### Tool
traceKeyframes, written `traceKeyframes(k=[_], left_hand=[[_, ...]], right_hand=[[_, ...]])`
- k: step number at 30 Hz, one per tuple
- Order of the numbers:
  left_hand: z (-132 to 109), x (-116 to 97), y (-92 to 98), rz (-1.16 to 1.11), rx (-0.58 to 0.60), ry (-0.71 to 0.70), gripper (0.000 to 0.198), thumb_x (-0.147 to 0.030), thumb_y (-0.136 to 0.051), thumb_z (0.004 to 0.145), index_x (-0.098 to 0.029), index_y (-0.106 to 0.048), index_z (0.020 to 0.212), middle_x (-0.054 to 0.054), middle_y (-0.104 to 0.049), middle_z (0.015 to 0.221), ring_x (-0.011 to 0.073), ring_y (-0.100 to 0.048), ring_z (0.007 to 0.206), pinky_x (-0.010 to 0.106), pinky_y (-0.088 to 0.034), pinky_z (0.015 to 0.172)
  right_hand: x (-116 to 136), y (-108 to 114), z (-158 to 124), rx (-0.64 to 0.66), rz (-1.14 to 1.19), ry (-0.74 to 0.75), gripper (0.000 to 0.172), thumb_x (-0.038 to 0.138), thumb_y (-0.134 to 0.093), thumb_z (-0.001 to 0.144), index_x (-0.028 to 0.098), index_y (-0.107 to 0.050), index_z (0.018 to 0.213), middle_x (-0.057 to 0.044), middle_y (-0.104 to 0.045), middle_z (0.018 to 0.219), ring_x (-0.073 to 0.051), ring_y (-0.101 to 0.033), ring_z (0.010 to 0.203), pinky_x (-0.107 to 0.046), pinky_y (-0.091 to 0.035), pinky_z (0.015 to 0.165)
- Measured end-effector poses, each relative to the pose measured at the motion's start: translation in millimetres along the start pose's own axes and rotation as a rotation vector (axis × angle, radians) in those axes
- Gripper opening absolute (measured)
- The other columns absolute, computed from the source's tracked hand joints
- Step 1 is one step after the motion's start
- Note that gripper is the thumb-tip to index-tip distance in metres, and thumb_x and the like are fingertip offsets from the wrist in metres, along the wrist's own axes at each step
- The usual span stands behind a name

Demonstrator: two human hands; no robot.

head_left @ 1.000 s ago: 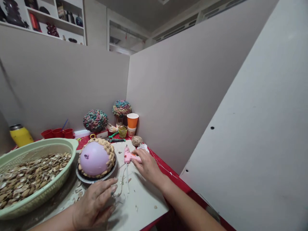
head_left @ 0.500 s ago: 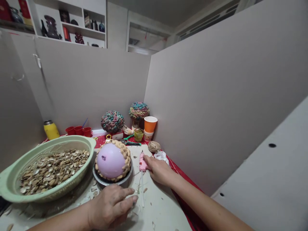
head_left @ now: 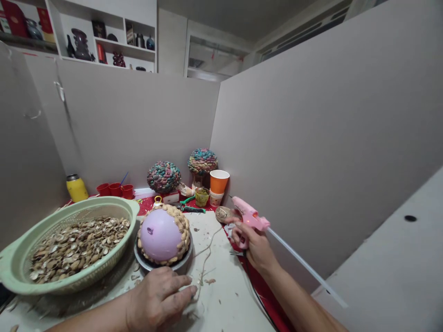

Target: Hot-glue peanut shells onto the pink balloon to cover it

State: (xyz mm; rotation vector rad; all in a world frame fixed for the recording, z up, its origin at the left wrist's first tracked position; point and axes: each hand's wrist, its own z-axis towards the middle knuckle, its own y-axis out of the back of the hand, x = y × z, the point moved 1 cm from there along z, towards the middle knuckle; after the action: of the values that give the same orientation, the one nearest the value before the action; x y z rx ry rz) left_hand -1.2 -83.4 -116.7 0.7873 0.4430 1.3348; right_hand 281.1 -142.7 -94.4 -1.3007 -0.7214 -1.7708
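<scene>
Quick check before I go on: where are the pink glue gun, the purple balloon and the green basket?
Pink glue gun [head_left: 251, 216]: head view, on its body.
Purple balloon [head_left: 161, 236]: head view, middle of its bare surface.
Green basket [head_left: 13, 266]: head view, left end of its rim.

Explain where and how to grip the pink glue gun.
The pink glue gun is probably best gripped by its handle, from the right, as the right hand does: it hangs down, away from the nozzle pointing left and the white stick at the rear.
</scene>
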Motion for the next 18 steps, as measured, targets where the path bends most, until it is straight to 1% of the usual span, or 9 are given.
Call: traceKeyframes(k=[2,5,7,9,11,13,15,16,18], left_hand=[[-0.5,-0.2,-0.1,0.004,0.012,-0.009,0.042,-0.013,-0.049,0.084,-0.005,-0.05,0.125,0.022,-0.073,0.097,0.0264,-0.07,0.077,0.039,-0.056,0.063],[-1.3,-0.3,-1.2,0.004,0.024,-0.007,0.041,-0.014,-0.048,0.084,-0.005,-0.051,0.124,0.022,-0.073,0.097,0.0265,-0.07,0.077,0.04,-0.055,0.063],[0.1,-0.4,-1.9,-0.002,0.018,-0.001,0.041,-0.014,-0.049,0.084,-0.006,-0.051,0.125,0.021,-0.073,0.097,0.0259,-0.07,0.077,0.038,-0.055,0.064],[4.0,-0.7,-1.3,-0.024,0.018,-0.005,0.039,-0.013,-0.05,0.085,-0.005,-0.051,0.123,0.02,-0.073,0.093,0.0243,-0.069,0.073,0.036,-0.053,0.06],[9.6,-1.1,1.8,-0.053,0.024,-0.025,0.035,-0.014,-0.049,0.088,-0.004,-0.051,0.122,0.016,-0.073,0.082,0.0218,-0.066,0.063,0.034,-0.051,0.054],[14.7,-1.7,7.6,-0.063,0.015,-0.052,0.031,-0.013,-0.048,0.091,-0.004,-0.053,0.12,0.011,-0.071,0.07,0.0194,-0.062,0.056,0.032,-0.05,0.051],[17.0,-2.3,15.7,-0.037,-0.067,-0.054,0.029,-0.013,-0.049,0.092,-0.006,-0.054,0.119,0.008,-0.069,0.068,0.0183,-0.061,0.058,0.032,-0.052,0.056],[16.8,-2.3,20.1,-0.003,-0.148,-0.013,0.031,-0.012,-0.05,0.091,-0.007,-0.054,0.122,0.008,-0.069,0.073,0.0189,-0.063,0.064,0.033,-0.054,0.061],[14.3,-1.2,28.1,0.088,-0.351,0.179,0.045,-0.009,-0.053,0.088,-0.011,-0.048,0.132,0.013,-0.068,0.096,0.023,-0.064,0.09,0.039,-0.055,0.081]], right_hand=[[-2.8,-11.2,0.9,0.027,0.108,-0.103,0.036,0.05,-0.062,0.08,0.015,-0.062,0.087,-0.001,-0.061,0.066,-0.006,-0.035,0.037,-0.023,-0.038,0.04],[-1.2,-25.7,6.8,0.066,0.22,-0.197,0.037,0.051,-0.071,0.072,0.014,-0.063,0.076,-0.001,-0.061,0.063,-0.005,-0.035,0.035,-0.022,-0.038,0.038],[5.0,-31.7,14.2,0.081,0.272,-0.201,0.038,0.051,-0.074,0.071,0.014,-0.064,0.075,-0.001,-0.062,0.063,-0.005,-0.037,0.036,-0.021,-0.039,0.04],[11.1,-36.2,21.9,0.087,0.306,-0.18,0.037,0.05,-0.076,0.07,0.015,-0.065,0.075,-0.001,-0.063,0.065,-0.005,-0.039,0.038,-0.02,-0.041,0.042],[12.0,-41.4,26.1,0.085,0.328,-0.158,0.037,0.05,-0.077,0.07,0.015,-0.065,0.073,0.0,-0.064,0.065,-0.005,-0.04,0.039,-0.02,-0.041,0.042],[5.1,-48.0,24.9,0.081,0.35,-0.149,0.039,0.052,-0.078,0.07,0.016,-0.064,0.071,0.0,-0.064,0.064,-0.005,-0.041,0.04,-0.019,-0.038,0.041],[-7.6,-54.5,19.7,0.079,0.372,-0.159,0.04,0.054,-0.078,0.07,0.017,-0.063,0.069,0.0,-0.063,0.063,-0.006,-0.043,0.042,-0.017,-0.034,0.038],[-14.6,-56.9,16.6,0.077,0.38,-0.168,0.04,0.054,-0.077,0.071,0.017,-0.064,0.068,0.0,-0.064,0.064,-0.007,-0.045,0.044,-0.017,-0.034,0.038],[-26.7,-59.3,11.1,0.103,0.382,-0.196,0.036,0.051,-0.079,0.071,0.017,-0.068,0.076,-0.003,-0.068,0.072,-0.012,-0.055,0.054,-0.02,-0.043,0.046]])
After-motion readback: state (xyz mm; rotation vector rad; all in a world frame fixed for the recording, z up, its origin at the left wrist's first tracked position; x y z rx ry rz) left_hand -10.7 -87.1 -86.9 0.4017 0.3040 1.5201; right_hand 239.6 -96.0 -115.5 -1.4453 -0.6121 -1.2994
